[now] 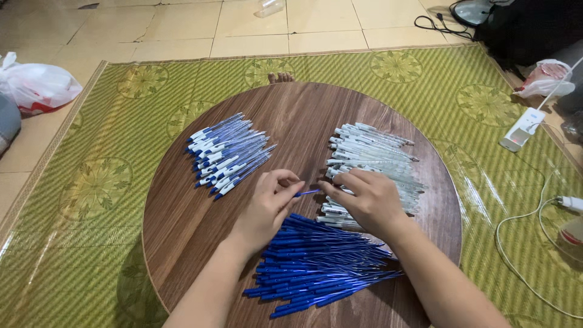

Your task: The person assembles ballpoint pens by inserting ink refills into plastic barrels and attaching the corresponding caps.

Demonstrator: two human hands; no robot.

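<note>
A round wooden table (303,115) carries three heaps. My left hand (271,203) and my right hand (364,197) meet at its middle, both pinching one thin blue pen refill (308,193) between their fingertips. My right hand also rests on the near edge of a pile of white pen barrels (376,155). Just below both hands spreads a heap of blue refills (322,264). A pile of assembled blue and white pens (228,152) lies apart at the table's left.
The table stands on a green woven mat (91,200) over a tiled floor. A white plastic bag (39,88) lies at far left. A white power strip (521,129) with cables (522,255) lies at right. Bare toes (280,78) show beyond the table.
</note>
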